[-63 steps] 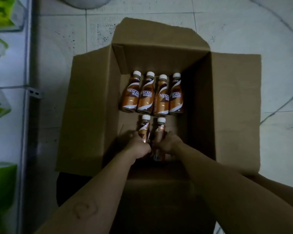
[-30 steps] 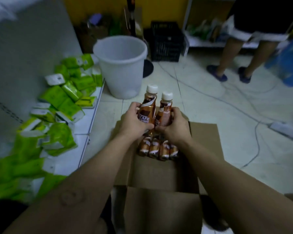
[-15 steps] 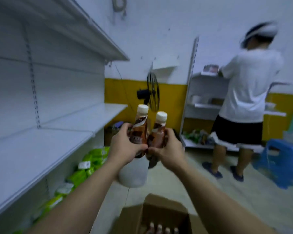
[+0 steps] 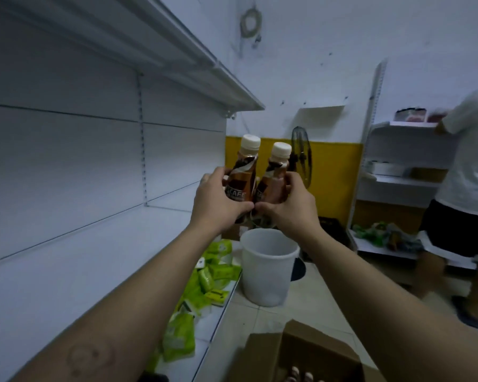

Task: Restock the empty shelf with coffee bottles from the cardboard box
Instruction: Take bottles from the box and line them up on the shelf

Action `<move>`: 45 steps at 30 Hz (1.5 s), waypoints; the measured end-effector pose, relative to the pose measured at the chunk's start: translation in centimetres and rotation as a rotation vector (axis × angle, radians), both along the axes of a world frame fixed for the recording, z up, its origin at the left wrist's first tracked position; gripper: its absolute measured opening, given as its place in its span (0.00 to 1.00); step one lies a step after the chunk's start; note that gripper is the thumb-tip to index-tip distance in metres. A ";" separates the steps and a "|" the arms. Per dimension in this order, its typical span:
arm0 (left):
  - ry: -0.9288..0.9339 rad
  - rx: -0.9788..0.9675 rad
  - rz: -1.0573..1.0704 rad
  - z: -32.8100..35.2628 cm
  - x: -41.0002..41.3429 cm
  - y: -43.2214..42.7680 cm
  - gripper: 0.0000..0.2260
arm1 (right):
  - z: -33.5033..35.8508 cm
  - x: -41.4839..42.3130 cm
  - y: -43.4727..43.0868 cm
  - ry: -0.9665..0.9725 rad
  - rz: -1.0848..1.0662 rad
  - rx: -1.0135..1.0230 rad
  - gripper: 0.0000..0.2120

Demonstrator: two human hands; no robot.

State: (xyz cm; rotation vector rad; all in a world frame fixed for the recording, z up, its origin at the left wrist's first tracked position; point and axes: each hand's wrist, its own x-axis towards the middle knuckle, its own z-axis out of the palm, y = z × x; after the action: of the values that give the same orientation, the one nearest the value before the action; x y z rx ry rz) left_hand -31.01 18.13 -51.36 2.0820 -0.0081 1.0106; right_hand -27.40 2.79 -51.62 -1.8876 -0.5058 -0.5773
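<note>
Two coffee bottles (image 4: 244,177) upright at mid-frame, touching, held in air right of empty shelf (image 4: 80,271). Left hand (image 4: 217,202) curls round one, right hand (image 4: 290,208) round other. Best move: swing left, set bases flat near back panel, release one at a time. Cardboard box (image 4: 315,351) lower right.

Frame is dimly lit, with a cool bluish cast; light is spread evenly and softly. A soft shadow is seen under the upper shelf (image 4: 191,59). Wide-angle bending is seen toward the edges, shelf lines bowed. The coffee bottles (image 4: 243,175) are rendered fairly sharp, label partly readable. The person at right (image 4: 469,161) and the cardboard box (image 4: 265,351) are smeared by blur.
</note>
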 end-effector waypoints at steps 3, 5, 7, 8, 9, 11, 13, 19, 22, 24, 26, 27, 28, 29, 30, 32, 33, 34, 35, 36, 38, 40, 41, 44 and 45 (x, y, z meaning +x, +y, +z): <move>0.040 -0.014 0.076 -0.7 -1.3 2.6 0.33 | -0.9 0.5 3.0 0.014 0.071 0.009 0.31; 0.073 -0.021 0.137 -1.5 -2.6 4.8 0.34 | -1.7 0.7 5.7 0.022 0.146 0.014 0.30; 0.097 -0.034 0.222 -2.4 -4.2 7.0 0.35 | -2.9 0.6 8.7 0.024 0.235 0.006 0.30; 0.105 -0.038 0.274 -2.9 -5.3 8.2 0.35 | -3.5 0.3 10.4 0.021 0.288 0.008 0.30; 0.115 -0.035 0.325 -3.3 -6.5 9.4 0.35 | -4.1 -0.1 12.1 0.022 0.342 0.015 0.31; 0.144 -0.028 0.413 -4.1 -9.0 11.6 0.35 | -5.1 -0.9 15.3 0.042 0.458 0.013 0.32; 0.176 -0.031 0.496 -4.6 -11.6 13.6 0.34 | -5.7 -2.0 18.3 0.062 0.578 -0.013 0.33; 0.220 -0.031 0.720 -4.9 -18.9 17.0 0.28 | -6.2 -6.6 25.7 0.119 0.868 -0.066 0.31; 0.244 -0.018 0.783 -4.8 -21.9 18.2 0.23 | -6.3 -9.2 28.4 0.135 0.957 -0.070 0.31; 0.253 -0.022 0.813 -4.9 -23.6 19.1 0.21 | -6.4 -10.8 30.0 0.128 0.999 -0.078 0.31; 0.253 -0.027 0.845 -5.0 -25.2 20.0 0.22 | -6.4 -12.2 31.4 0.120 1.030 -0.090 0.30; 0.257 -0.031 0.856 -5.1 -26.0 20.5 0.23 | -6.5 -12.9 32.0 0.120 1.046 -0.098 0.30; 0.270 -0.038 0.864 -5.3 -26.7 21.0 0.23 | -6.6 -13.6 32.6 0.125 1.058 -0.109 0.30; 0.287 -0.046 0.868 -5.6 -27.5 21.5 0.24 | -6.8 -14.2 33.2 0.132 1.066 -0.122 0.30; 0.301 -0.055 0.867 -6.0 -28.2 22.0 0.25 | -7.0 -14.8 33.8 0.137 1.072 -0.134 0.30; 0.307 -0.093 0.854 -6.7 -29.5 23.2 0.30 | -7.3 -16.0 34.9 0.143 1.076 -0.152 0.31; 0.306 -0.117 0.847 -7.0 -30.1 23.7 0.32 | -7.5 -16.6 35.5 0.149 1.080 -0.163 0.32; 0.304 -0.135 0.844 -7.4 -30.7 24.1 0.33 | -7.8 -17.2 36.1 0.156 1.084 -0.176 0.32; 0.302 -0.149 0.846 -7.7 -31.1 24.6 0.33 | -8.1 -17.7 36.7 0.161 1.085 -0.191 0.32; 0.293 -0.165 0.850 -8.2 -31.4 25.0 0.33 | -8.4 -18.1 37.3 0.163 1.080 -0.206 0.32; 0.256 -0.179 0.861 -8.8 -31.6 25.9 0.31 | -8.8 -18.8 38.4 0.149 1.061 -0.229 0.31; 0.243 -0.150 0.889 -8.8 -31.4 26.5 0.30 | -8.7 -19.3 39.7 0.116 1.043 -0.247 0.31; 0.259 -0.111 0.919 -8.8 -31.2 26.7 0.31 | -8.7 -19.4 40.3 0.104 1.038 -0.252 0.30; 0.299 -0.045 1.047 -8.9 -31.2 27.6 0.33 | -9.0 -19.8 41.6 0.106 1.027 -0.242 0.32; 0.307 -0.033 1.094 -9.0 -31.3 27.7 0.33 | -9.2 -20.0 41.9 0.111 1.019 -0.233 0.32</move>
State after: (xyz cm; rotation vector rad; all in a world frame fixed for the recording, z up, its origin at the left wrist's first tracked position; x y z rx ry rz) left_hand -62.32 45.86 -60.37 2.1547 1.4073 1.2260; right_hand -47.43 44.71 -60.84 -1.5773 -1.3712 0.2711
